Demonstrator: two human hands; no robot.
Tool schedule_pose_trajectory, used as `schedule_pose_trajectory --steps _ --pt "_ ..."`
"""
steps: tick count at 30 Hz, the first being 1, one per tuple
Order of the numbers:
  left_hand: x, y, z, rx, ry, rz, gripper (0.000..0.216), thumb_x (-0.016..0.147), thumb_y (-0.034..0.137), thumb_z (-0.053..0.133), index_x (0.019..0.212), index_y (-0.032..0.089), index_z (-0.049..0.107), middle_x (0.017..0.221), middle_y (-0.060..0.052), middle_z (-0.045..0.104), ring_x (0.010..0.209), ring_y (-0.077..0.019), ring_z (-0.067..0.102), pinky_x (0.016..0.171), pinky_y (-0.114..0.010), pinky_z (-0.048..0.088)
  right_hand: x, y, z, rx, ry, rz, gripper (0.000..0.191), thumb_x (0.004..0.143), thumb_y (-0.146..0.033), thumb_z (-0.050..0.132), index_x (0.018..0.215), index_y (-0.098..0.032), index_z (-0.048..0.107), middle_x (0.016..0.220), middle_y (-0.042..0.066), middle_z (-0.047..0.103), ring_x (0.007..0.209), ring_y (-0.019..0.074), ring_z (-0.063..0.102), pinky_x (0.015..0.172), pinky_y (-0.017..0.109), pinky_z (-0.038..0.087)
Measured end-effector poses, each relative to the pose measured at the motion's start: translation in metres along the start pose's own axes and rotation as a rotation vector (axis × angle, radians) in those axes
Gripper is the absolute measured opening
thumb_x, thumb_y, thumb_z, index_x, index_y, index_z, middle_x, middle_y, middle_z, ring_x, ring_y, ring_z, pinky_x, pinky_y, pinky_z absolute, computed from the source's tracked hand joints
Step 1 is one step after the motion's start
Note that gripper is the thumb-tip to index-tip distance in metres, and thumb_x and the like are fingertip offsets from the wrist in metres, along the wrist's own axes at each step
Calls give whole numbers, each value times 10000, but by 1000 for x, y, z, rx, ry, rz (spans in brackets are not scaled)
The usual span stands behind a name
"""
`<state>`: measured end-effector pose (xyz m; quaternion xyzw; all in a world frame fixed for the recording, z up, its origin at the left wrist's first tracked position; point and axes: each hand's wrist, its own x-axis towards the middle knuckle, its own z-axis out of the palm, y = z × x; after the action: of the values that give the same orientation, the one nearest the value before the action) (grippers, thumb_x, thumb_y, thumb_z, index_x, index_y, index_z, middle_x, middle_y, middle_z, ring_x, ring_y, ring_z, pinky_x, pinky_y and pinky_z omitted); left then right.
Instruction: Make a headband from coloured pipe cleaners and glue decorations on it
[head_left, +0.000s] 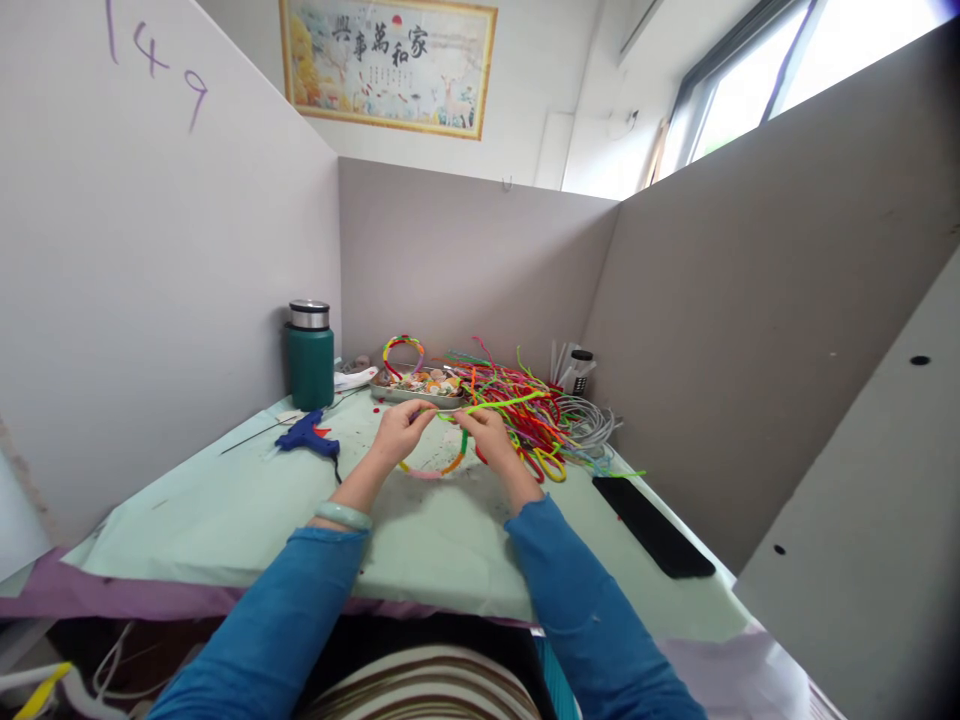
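Between my two hands is a ring wrapped in coloured pipe cleaners [454, 464], with green, orange, pink and yellow sections along its lower curve. My left hand [403, 432] pinches the ring's upper left part, fingers closed. Opposite it, my right hand [486, 436] is closed on a yellow-green pipe cleaner [510, 403] at the top of the ring. The pipe cleaner's loose end sticks out to the right over my fingers. A pale bare stretch of the ring shows between my fingertips. My fingers hide the rest of the join.
Behind my right hand lies a heap of coloured pipe cleaners [525, 420] beside coiled grey wire [589, 425]. A metal tray [420, 398] of small pieces carries a finished-looking ring [385, 354]. A blue glue gun [309, 434], green bottle [311, 365] and black phone [652, 527] are around. Partitions enclose the table.
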<state>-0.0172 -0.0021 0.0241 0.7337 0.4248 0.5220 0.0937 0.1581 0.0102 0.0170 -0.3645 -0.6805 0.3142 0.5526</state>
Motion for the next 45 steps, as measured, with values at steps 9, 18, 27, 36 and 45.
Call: schedule_pose_trajectory --steps 9,18,27,36,45 --pt "1 -2 -1 94 47 -107 258 783 338 488 841 147 652 603 5 579 538 -112 457 530 -216 336 -13 -11 6 -654 192 -561 156 807 -285 553 817 -244 703 1042 59 565 969 207 454 862 361 353" --pt "4 -11 2 -56 -13 -89 268 771 294 471 903 142 648 809 -42 663 726 -158 562 654 -241 418 -18 -14 20 -786 51 -668 144 783 -220 581 828 -288 699 1172 28 527 1050 227 407 870 376 299" --pt "2 -9 2 -21 -87 -18 254 780 267 461 886 153 662 819 -38 674 744 -160 571 688 -254 426 -16 -21 14 -521 183 -563 144 820 -307 561 826 -265 698 979 38 602 985 205 454 879 363 321" --pt "-4 2 -2 -60 -206 116 218 771 273 501 828 140 664 740 -33 640 647 -128 527 598 -231 394 -1 -10 1 -127 149 -202 250 747 -412 582 657 -189 653 669 8 578 701 157 509 672 276 377" --pt "-7 10 -2 -113 -248 81 290 730 404 590 718 116 615 626 -1 555 561 -90 455 516 -203 355 2 5 1 246 -120 312 267 561 -385 723 589 -152 594 566 -23 521 573 106 482 548 233 349"
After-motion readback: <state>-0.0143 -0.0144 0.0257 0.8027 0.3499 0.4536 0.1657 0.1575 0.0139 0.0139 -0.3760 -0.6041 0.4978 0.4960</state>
